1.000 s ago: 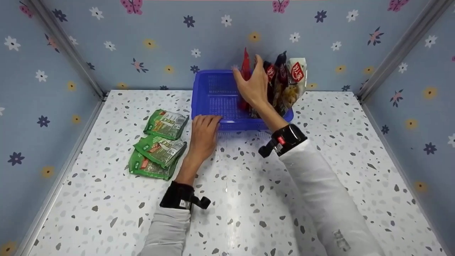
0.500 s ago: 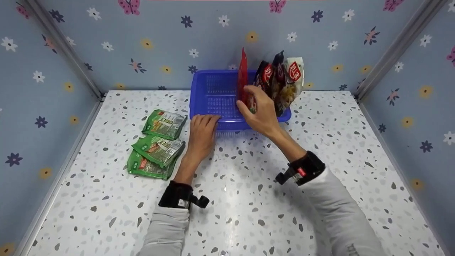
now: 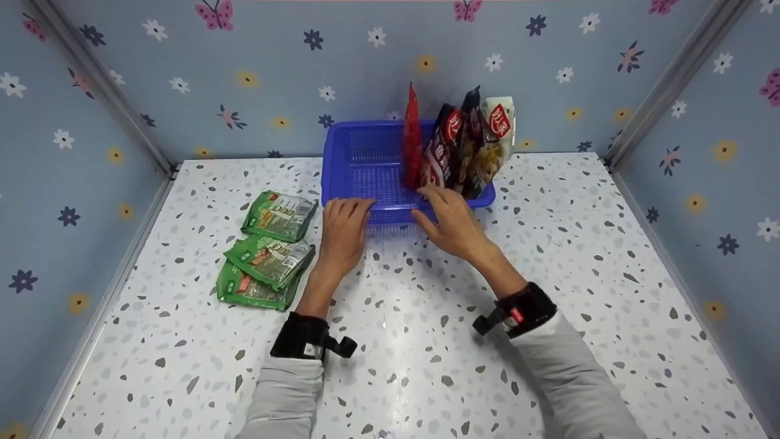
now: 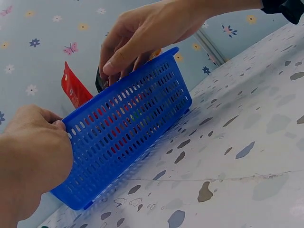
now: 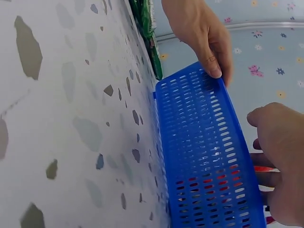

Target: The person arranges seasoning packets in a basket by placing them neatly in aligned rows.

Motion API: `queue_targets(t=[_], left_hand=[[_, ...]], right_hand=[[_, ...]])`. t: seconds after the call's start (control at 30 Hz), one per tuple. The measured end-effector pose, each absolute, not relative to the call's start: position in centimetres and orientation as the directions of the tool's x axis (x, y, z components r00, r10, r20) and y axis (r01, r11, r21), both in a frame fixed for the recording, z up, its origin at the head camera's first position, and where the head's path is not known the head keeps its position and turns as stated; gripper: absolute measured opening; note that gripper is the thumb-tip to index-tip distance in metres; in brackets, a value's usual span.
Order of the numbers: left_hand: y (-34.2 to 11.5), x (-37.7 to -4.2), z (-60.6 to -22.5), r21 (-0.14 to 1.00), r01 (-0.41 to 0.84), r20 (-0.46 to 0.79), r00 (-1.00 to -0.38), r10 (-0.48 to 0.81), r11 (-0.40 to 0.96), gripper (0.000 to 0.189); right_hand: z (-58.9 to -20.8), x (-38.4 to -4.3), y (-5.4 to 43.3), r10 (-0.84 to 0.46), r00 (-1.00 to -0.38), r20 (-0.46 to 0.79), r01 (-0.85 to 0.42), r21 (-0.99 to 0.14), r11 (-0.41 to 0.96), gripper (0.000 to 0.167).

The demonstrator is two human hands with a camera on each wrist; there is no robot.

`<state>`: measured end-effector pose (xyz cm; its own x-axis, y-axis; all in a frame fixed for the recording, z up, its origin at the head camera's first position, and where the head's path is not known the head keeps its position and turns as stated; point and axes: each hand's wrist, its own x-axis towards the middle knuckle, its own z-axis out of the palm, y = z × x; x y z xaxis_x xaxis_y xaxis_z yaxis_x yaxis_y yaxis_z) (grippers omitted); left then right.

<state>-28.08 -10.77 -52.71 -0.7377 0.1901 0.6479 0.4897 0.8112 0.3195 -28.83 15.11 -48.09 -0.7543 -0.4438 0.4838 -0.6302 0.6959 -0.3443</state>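
A blue plastic basket [image 3: 390, 216] stands near the back wall. My left hand [image 3: 344, 238] grips its front rim near the left corner, fingers over the edge and thumb outside, as the right wrist view shows. Over the same rim, farther right, is my right hand [image 3: 454, 225]; its fingers reach inside and its thumb stays outside, apart from the rim in the right wrist view. Upright in the basket are a red packet [image 3: 411, 146], seen edge-on, two dark packets [image 3: 443, 149] and a white-topped packet [image 3: 499, 143] at the right end.
Several green packets [image 3: 280, 216] lie on the speckled tabletop [image 3: 390, 341] left of the basket, the lower ones overlapping. Flower-patterned walls [image 3: 365, 61] enclose the back and both sides. The basket's left part shows its bare mesh floor.
My right hand has come down and forward from beside the upright packets to the basket's front rim. The red packet stands free of it. My left hand keeps its place on the rim.
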Motion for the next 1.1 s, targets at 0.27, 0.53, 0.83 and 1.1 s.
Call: queue_targets(t=[0.27,0.53,0.83,1.1], left_hand=[[-10.9,-27.9,-52.6,0.322,0.488,0.642,-0.742,0.191,0.812,0.027],[-10.9,-27.7,-52.4,0.323,0.487,0.638,-0.745,0.193,0.811,0.028],[-11.1,-27.2,-52.0,0.355,0.501,0.597,-0.771,0.221,0.789,0.033],[-11.5,-26.8,-51.8,0.401,0.525,0.591,-0.774,0.225,0.751,0.04]], right_hand=[[-49.5,-29.2,14.4,-0.445,-0.719,0.533,-0.623,-0.212,0.753,0.035],[-49.8,-29.4,14.2,-0.436,-0.705,0.559,-0.625,-0.201,0.754,0.033],[-50.2,-29.5,14.3,-0.424,-0.7,0.575,-0.621,-0.195,0.759,0.033],[-50.3,-29.6,14.1,-0.418,-0.7,0.579,-0.617,-0.196,0.762,0.033]])
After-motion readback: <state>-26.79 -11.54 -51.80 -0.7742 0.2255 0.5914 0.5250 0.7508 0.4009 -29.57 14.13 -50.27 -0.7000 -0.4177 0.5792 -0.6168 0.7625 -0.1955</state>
